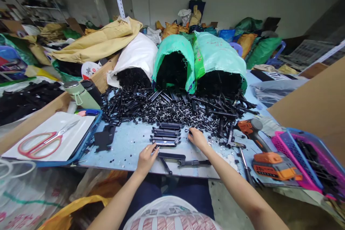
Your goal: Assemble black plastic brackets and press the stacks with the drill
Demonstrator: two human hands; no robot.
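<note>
My left hand (pixel 147 158) is closed in a pinch at the left end of the nearest of several black plastic bars (pixel 165 143), lined up in a row on the blue tabletop. What its fingertips hold, if anything, is too small to make out. To the right of the row, my right hand (pixel 198 139) has its fingers pinched around a small black part (pixel 190 133) at the edge of the loose pile. Just in front of me lie a hinged black arm (pixel 171 156) and a longer black piece (pixel 195 162), both untouched.
Small black pieces and silver screws (pixel 172 111) form a heap before a white sack (pixel 137 55) and green sacks (pixel 175 48). An orange cordless drill (pixel 269 154) and hammer (pixel 245 163) lie right, beside a pink basket (pixel 292 161). Red-handled scissors (pixel 44 143) rest left.
</note>
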